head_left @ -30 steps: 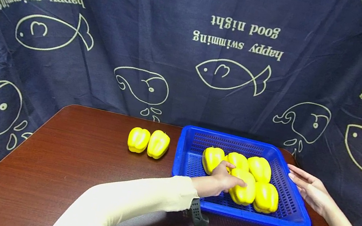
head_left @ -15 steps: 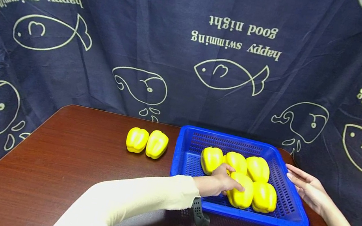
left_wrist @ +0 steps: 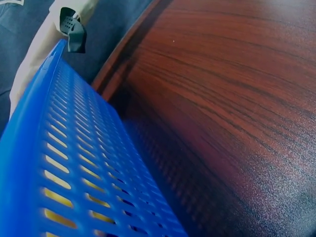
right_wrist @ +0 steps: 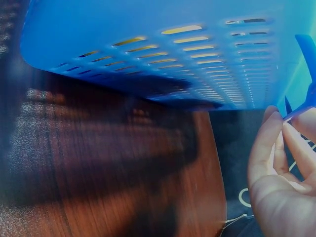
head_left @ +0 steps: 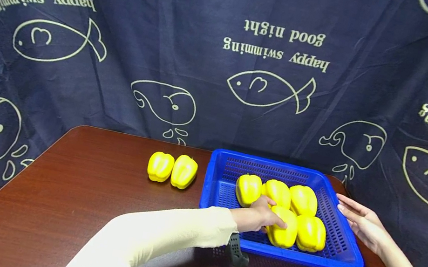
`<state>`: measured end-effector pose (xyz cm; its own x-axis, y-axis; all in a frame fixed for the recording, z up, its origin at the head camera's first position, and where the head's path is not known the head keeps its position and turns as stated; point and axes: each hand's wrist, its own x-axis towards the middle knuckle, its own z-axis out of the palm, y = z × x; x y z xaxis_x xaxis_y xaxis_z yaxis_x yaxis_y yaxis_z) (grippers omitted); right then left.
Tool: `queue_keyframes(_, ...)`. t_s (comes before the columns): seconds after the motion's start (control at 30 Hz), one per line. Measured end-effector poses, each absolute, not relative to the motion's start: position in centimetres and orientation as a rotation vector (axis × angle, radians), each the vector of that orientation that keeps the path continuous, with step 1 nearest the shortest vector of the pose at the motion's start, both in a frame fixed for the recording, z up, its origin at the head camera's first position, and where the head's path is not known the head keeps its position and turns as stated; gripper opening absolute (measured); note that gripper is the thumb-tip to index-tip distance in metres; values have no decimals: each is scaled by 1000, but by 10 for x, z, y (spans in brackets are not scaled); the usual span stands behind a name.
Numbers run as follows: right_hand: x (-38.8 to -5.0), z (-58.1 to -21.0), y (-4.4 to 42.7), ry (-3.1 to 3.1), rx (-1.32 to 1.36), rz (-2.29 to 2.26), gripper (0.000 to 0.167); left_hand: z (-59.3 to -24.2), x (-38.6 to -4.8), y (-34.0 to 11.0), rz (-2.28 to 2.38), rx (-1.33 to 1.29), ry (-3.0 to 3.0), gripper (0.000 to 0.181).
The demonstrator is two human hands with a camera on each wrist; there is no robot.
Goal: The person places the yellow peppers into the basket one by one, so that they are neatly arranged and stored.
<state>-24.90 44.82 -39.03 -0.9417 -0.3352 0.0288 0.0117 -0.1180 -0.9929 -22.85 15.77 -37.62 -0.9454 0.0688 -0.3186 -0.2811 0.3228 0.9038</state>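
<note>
A blue perforated plastic basket [head_left: 283, 254] holds several yellow bell peppers. My left hand [head_left: 261, 215] reaches over its front rim and grips the front-middle bell pepper [head_left: 283, 230], thumb on its top; the other fingers are mostly hidden behind it. Beside that one, on the right, lies another bell pepper [head_left: 310, 234], and more sit in a row behind. At the basket's right side, my right hand [head_left: 364, 227] touches the rim with extended fingers. The right wrist view shows this hand [right_wrist: 276, 187] by the basket wall [right_wrist: 148, 29]. In the left wrist view the basket wall [left_wrist: 74, 143] hides the left hand.
Two more yellow bell peppers [head_left: 172, 170] lie side by side on the brown wooden table [head_left: 70, 204], left of the basket. A dark blue curtain [head_left: 160, 49] printed with fish and whales hangs behind the table. Black straps [head_left: 236, 253] hang at both wrists.
The bell pepper in my left hand has come down slightly toward the basket's front and now sits lower beside its neighbour. My right hand stays at the rim. The whole view has shifted slightly.
</note>
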Motion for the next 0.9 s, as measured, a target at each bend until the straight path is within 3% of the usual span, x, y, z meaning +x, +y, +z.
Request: queue_keyframes(0.9,-249,-389,449,1954,-332,-2120,40,-369,-227,139,1645,-35,2204,46)
